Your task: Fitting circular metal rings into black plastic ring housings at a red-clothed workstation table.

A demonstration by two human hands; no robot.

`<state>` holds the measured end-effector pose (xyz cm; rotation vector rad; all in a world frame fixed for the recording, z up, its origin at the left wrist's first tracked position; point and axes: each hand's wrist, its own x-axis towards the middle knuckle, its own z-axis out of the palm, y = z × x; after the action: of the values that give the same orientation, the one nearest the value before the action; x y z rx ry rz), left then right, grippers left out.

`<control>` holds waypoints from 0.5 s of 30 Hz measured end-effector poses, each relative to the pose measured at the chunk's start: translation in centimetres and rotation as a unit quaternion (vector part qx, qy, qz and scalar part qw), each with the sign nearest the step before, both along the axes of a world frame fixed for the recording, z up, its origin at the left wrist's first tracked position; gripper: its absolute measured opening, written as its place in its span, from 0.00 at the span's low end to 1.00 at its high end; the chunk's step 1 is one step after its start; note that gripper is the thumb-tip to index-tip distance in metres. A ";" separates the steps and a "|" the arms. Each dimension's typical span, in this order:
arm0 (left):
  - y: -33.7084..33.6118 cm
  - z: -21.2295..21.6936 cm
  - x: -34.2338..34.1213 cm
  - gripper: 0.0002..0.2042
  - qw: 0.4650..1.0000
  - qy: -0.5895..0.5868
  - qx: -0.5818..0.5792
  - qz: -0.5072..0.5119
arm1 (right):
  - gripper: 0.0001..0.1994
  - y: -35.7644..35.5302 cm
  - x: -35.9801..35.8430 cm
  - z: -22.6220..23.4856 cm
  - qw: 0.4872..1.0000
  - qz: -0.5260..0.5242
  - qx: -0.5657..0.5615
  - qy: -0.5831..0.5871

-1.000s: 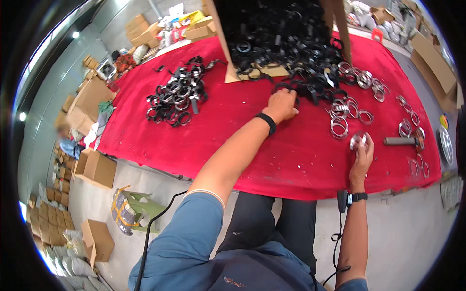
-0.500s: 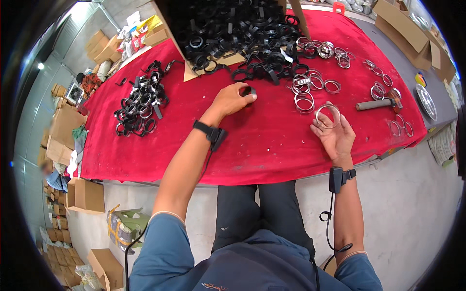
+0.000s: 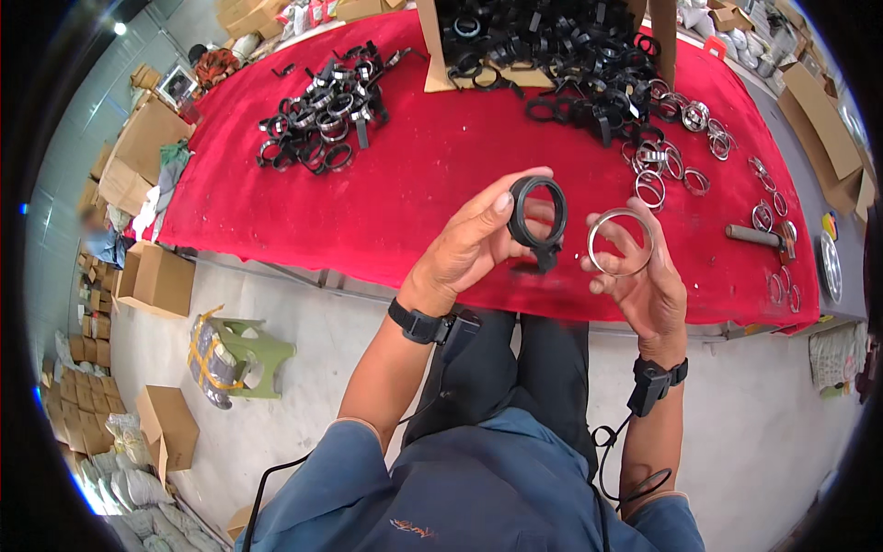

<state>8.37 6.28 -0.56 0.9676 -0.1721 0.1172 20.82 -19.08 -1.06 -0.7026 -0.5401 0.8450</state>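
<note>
Head view – left hand (image 3: 464,248) pinches a black clamp ring (image 3: 538,213); right hand (image 3: 644,281) grips a metal ring (image 3: 621,242) – above the red table (image 3: 405,184).

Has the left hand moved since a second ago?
Yes. The left hand, then reaching into the black ring pile far across the red table, has come back to its near edge, holding a black ring.

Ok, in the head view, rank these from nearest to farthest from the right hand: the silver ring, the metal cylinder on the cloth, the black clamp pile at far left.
From the right hand:
1. Silver ring: held in its fingers.
2. Metal cylinder: lying on the red cloth, off to the right.
3. Black clamp pile: far across the cloth, up and left, beyond the left hand with its black ring.
</note>
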 end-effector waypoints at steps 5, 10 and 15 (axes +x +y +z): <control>-0.6 0.3 -2.4 0.42 0.998 -0.003 0.018 0.056 | 0.57 0.5 -2.5 2.2 0.991 -0.040 -0.053 -0.113; -1.7 -0.9 -3.8 0.46 0.996 0.002 0.007 0.089 | 0.59 -0.3 -4.1 3.2 0.974 -0.042 -0.152 -0.161; -2.7 -0.7 -4.7 0.44 0.994 -0.036 0.032 0.099 | 0.52 -0.1 -5.6 2.9 0.968 -0.080 -0.143 -0.188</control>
<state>3.67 3.60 -1.31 1.0436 -0.1465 0.3307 15.26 -19.16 1.81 -1.1704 -0.6964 0.6440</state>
